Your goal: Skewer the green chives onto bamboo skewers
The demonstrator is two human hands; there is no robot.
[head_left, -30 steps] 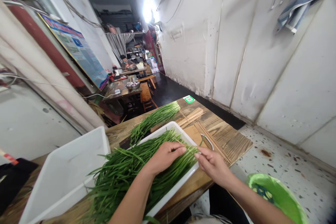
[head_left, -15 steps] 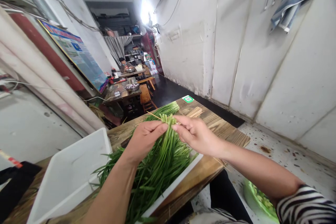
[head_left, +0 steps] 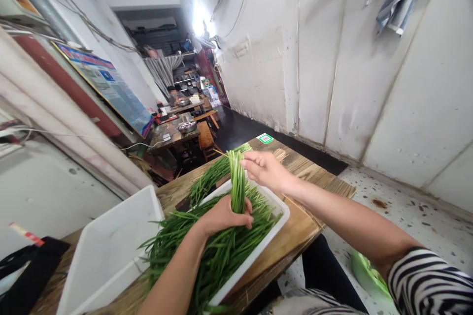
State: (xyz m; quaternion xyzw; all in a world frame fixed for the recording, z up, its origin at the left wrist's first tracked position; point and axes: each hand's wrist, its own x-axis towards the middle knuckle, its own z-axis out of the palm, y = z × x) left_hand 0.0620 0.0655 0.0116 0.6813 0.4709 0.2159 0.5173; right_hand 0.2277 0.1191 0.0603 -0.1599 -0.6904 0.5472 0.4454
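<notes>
A bunch of garlic chives (head_left: 237, 179) stands upright above a white tray (head_left: 283, 219), its pale cut ends at the top. My left hand (head_left: 227, 216) is wrapped around the bunch lower down. At the cut ends, my right hand (head_left: 265, 170) is closed in a pinch. A thin wooden skewer (head_left: 220, 152) runs crosswise through these ends; its tip sticks out on the left, and its other end is hidden at my right fingers. Many loose garlic chives (head_left: 192, 251) fill the tray under my hands.
An empty white bin (head_left: 107, 246) stands left on the wooden table (head_left: 321, 182). More chives (head_left: 207, 179) lie beyond the tray, near several loose skewers (head_left: 281, 155). A green basin (head_left: 369, 275) sits on the floor at right. Another person sits far back at a table.
My left hand has slid down from the cut ends to lower on the bunch, which now stands straighter. My right hand stays at the top, still pinched.
</notes>
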